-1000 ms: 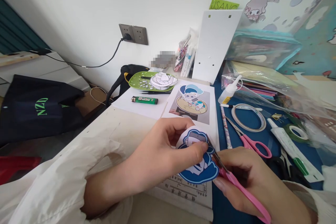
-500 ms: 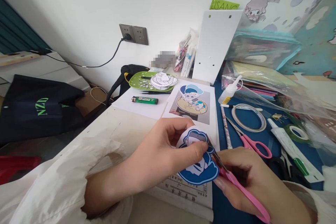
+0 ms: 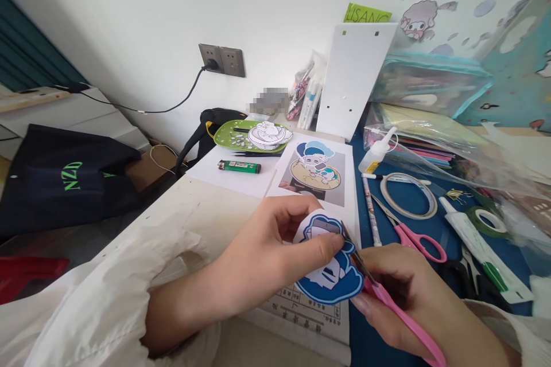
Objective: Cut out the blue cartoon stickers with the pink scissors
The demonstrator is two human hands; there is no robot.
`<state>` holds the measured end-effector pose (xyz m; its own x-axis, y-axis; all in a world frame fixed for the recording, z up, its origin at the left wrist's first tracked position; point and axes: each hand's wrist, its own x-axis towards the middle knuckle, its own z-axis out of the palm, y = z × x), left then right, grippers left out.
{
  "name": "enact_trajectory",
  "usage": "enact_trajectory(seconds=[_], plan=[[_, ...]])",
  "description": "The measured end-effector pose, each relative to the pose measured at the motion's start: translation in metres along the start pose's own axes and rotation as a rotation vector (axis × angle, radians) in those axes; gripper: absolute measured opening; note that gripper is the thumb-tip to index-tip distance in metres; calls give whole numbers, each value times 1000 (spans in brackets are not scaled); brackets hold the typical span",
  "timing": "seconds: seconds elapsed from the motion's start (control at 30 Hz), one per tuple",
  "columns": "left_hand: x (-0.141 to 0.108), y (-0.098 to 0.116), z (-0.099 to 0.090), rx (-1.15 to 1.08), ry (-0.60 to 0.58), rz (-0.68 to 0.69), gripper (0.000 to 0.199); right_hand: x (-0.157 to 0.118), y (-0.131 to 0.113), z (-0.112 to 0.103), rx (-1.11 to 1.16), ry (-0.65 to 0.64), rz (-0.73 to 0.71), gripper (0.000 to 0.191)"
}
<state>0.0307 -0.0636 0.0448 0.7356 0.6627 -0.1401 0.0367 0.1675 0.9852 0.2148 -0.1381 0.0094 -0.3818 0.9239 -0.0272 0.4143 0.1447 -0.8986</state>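
My left hand (image 3: 279, 246) pinches a paper cutout (image 3: 344, 284) printed with a blue cartoon figure, its thumb lying across the front. A strip of white paper still borders the cutout's upper left. My right hand (image 3: 404, 292) is wrapped round pink-handled scissors (image 3: 398, 315), whose blades lie against the cutout's right edge by the left thumb tip. Beyond the hands lies a printed picture sheet (image 3: 316, 175) of a cartoon figure in a blue cap. Under the hands is a sheet with printed characters (image 3: 310, 315), partly hidden.
Behind lie a green lighter (image 3: 239, 167) and a green tray (image 3: 228, 133) with a white paper cutout (image 3: 269, 136). On the blue mat at right are a glue bottle (image 3: 374, 155), a tape roll (image 3: 408, 195), a second pair of pink scissors (image 3: 419, 241), black-handled scissors (image 3: 462, 275) and a white tube (image 3: 486, 252).
The cutout and both hands sit slightly further right in view, and the whole scene has shifted a little with the head. Both grips stay the same.
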Motion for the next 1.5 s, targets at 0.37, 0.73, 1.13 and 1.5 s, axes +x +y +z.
enact_trajectory(seconds=[0.37,0.73,1.13,1.5], plan=[[1,3,1,38,6,-9,17,2,2,-1,-1,3,2,14],[0,1,0,35,-6,-12,18,1,0,1,-38,11,1,13],[2,3,0,19,-1,1,17,2,-1,-2,-51,-16,14,21],[3,2,0,18,-10,1,18,3,0,2,-43,54,12,20]])
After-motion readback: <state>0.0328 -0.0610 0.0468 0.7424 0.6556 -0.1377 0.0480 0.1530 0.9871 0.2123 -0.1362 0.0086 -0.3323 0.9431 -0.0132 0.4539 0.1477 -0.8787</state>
